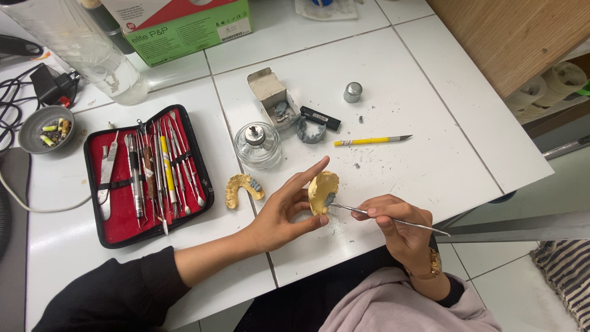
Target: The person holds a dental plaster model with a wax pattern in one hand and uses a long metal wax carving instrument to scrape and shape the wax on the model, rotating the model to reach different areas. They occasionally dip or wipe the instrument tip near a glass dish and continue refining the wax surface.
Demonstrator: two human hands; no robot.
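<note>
beyond my left hand [279, 212] lies the open red instrument case [98, 144], its loops full of metal tools; past that, a grey bowl [31, 126] of small yellow bits. above my fingers sits a glass burner [258, 146], then a little open box [270, 95] holding grey scraps. my left hand pinches a yellow dental cast [321, 192]; my right hand [396, 224] is closed on a thin metal carver [393, 220] touching it
</note>
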